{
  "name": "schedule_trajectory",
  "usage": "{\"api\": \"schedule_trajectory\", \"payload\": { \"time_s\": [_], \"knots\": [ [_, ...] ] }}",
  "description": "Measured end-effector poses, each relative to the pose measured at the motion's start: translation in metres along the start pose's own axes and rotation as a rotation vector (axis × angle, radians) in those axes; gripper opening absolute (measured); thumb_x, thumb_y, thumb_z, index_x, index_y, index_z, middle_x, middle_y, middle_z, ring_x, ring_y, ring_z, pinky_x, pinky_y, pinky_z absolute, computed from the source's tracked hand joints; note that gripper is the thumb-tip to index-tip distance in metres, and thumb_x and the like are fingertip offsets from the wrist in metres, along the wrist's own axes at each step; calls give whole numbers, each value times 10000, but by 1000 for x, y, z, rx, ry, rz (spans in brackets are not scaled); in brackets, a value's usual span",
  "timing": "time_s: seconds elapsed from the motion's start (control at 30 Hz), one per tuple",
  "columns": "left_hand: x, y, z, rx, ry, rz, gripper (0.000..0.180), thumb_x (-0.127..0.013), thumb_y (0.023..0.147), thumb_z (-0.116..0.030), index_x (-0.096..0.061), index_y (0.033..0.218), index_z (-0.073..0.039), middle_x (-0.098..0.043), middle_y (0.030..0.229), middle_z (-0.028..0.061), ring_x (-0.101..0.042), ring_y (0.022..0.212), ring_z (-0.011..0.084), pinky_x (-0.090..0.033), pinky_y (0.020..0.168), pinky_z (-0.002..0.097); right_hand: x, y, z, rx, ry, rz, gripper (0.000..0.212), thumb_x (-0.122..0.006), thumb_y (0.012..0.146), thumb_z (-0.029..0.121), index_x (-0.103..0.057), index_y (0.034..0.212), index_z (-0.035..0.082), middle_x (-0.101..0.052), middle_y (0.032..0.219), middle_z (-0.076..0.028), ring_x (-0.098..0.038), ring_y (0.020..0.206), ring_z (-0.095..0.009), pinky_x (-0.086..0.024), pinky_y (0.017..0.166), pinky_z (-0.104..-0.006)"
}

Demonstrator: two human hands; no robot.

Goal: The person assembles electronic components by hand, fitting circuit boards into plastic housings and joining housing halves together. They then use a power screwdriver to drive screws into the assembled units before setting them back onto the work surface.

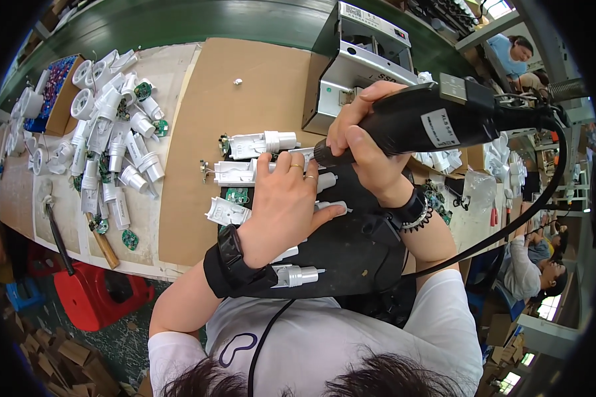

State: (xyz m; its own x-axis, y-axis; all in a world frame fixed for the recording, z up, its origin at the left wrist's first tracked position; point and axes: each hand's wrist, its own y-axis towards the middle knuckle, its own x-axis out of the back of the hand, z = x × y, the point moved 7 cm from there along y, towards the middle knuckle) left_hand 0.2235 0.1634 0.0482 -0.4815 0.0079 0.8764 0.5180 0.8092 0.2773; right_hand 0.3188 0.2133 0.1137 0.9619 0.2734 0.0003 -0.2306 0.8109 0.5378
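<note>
My right hand is wrapped round a black electric screwdriver with a cable at its back end. Its tip points left, close to the fingertips of my left hand. My left hand lies palm down across a row of white plastic housings, its fingers resting on one housing and its thumb stretched out to the right. Just beyond lies another housing, and nearer me a half shell sits beside a green circuit board. The exact spot under my left fingers is hidden.
A metal box machine stands behind the screwdriver. Piled at left are white plastic parts with circuit boards, beside a carton of small blue and red parts. A hammer lies at the front edge, above a red stool. Other people sit at right.
</note>
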Motion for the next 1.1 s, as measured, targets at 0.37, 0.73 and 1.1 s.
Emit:
{"api": "schedule_trajectory", "payload": {
  "time_s": [0.37,0.73,1.1],
  "knots": [
    [-1,0,2,-2,-32,-17,643,-690,727,-560,-657,950,42,-561,885,132,-501,932,275,-326,908,465,-3,-2,-10,17,-135,23,370,-564,841,12,-358,1145,55,-510,686,-71,-515,566,-152,-476,555,-299],
    [-1,0,2,-14,-27,-29,641,-689,724,-567,-660,962,28,-551,885,133,-500,917,275,-331,883,457,-4,-2,-19,26,-82,63,346,-568,834,-7,-365,1104,66,-505,685,-70,-517,559,-147,-478,542,-297],
    [11,-5,-2,-18,0,-58,602,-698,758,-492,-618,1055,26,-550,928,144,-500,928,280,-339,885,432,63,18,42,172,31,-282,420,-524,860,110,-362,1244,59,-494,665,-58,-491,548,-168,-475,595,-315]
  ]
}}
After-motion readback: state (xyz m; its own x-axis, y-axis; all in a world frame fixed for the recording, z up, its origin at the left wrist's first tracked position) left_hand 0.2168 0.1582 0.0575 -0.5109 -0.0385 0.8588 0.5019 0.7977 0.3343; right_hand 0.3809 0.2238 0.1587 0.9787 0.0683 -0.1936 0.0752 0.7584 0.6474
